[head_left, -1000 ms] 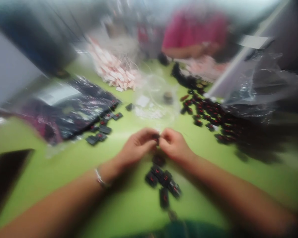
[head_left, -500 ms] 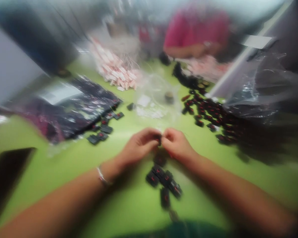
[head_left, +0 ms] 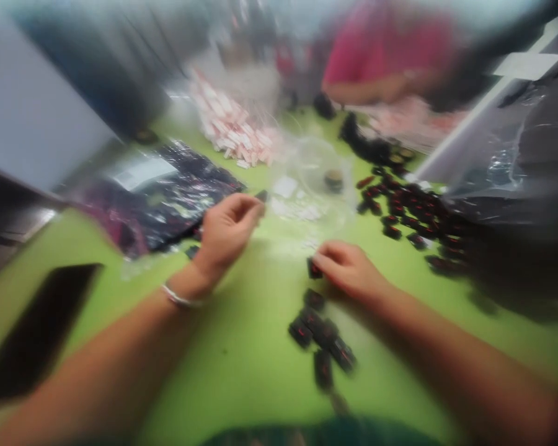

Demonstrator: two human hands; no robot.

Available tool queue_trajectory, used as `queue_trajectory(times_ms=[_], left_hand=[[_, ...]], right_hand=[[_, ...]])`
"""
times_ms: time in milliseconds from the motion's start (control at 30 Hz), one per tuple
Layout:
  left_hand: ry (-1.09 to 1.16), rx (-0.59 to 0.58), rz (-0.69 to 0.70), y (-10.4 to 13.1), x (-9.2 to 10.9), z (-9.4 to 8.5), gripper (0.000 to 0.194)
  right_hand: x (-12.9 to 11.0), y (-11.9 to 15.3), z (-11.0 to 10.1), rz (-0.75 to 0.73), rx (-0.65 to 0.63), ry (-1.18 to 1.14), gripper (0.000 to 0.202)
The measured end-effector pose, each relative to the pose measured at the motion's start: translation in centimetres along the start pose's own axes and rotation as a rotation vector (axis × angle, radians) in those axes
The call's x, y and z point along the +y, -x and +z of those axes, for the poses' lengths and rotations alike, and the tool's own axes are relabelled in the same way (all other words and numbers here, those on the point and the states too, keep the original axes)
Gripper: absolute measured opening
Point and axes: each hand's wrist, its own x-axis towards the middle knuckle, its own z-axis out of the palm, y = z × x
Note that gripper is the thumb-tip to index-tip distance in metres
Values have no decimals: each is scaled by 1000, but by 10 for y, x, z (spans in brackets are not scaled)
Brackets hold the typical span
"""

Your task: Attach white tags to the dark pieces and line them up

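Note:
My right hand point(head_left: 346, 266) pinches a small black plastic piece with a red mark point(head_left: 314, 268) between thumb and fingers, low over the green table. Further left, my left hand point(head_left: 230, 232) is raised with thumb and forefinger together; anything between them is too small or blurred to make out. Just beyond its fingertips lies a dark piece point(head_left: 261, 196). A cluster of similar black pieces point(head_left: 323, 334) lies on the table below my right hand. Ahead of both hands, a clear plastic bag point(head_left: 314, 161) bears small white parts point(head_left: 302, 207).
A filled plastic bag point(head_left: 167, 198) lies left, a dark flat object point(head_left: 41, 328) nearer me. Black-and-red pieces point(head_left: 413, 214) are heaped right, beside another plastic bag point(head_left: 502, 173). Pale pink-white pieces point(head_left: 237, 130) are piled at the back. A person in a pink top point(head_left: 385, 56) sits opposite.
My hands were together at one black piece. The left hand has parted from it and moved left and forward; the right still holds the piece. The whole view has shifted slightly.

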Motion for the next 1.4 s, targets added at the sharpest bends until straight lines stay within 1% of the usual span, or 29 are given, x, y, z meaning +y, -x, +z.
queue_trajectory(times_ms=[33,67,100,167,233,267,300,400,433,467,500,600,633,700,767,800,867,933,1000,1033,1100,1133,1200,1333,1400], left_hand=[[-172,53,40,-8,-7,-8,13],[-356,44,71,-14,-13,-15,13],[-523,-8,96,-20,-20,-21,14],[-792,-105,112,-25,-29,-28,19],[-986,-164,122,-26,-34,-28,26],[-1058,-177,131,-24,-35,-26,29],[-1117,-185,145,-23,-35,-24,30],[-1219,-203,204,-18,-35,-18,29],[-1232,-219,229,-17,-35,-17,28],[-1236,-236,255,-15,-35,-15,27],[-1234,-257,277,-14,-35,-13,27],[-1201,-316,304,-8,-34,-7,32],[-1179,-313,296,-6,-32,-5,34],[-1081,-279,260,-3,-27,-2,38],[-864,-223,186,-2,-20,1,38],[-703,-203,120,-2,-16,1,36],[-306,-196,-75,0,-8,3,32],[107,-243,-307,3,-1,6,32],[422,-309,-519,8,4,10,34],[525,-332,-606,10,5,12,34],[642,-352,-727,15,8,17,33],[677,-352,-756,17,9,19,32],[731,-346,-775,19,10,23,29],[818,-326,-769,20,11,26,24],[834,-335,-761,21,11,27,26]], right_hand=[[3,0,1,-8,-42,74,22],[6,1,3,-28,-76,157,22],[9,1,6,-60,-96,237,21],[14,3,10,-145,-98,355,20],[16,4,13,-221,-94,417,17],[16,6,14,-253,-116,436,17],[15,7,14,-288,-158,454,18],[11,9,13,-378,-350,476,19],[10,9,11,-383,-389,474,19],[9,8,9,-369,-393,473,18],[8,7,6,-335,-356,481,18],[9,0,-12,-150,-130,589,17],[9,-3,-19,-74,-72,656,17],[11,-8,-34,67,-3,803,17],[13,-11,-46,152,67,900,17],[15,-13,-50,170,102,918,16],[20,-15,-54,160,150,912,16],[26,-18,-54,125,167,888,17],[31,-20,-52,85,181,876,17],[33,-21,-51,67,190,874,17],[36,-22,-48,41,206,880,16],[37,-22,-47,35,212,888,15],[37,-22,-44,33,218,917,14],[34,-20,-38,35,207,1030,18],[33,-20,-36,35,186,1088,19]])
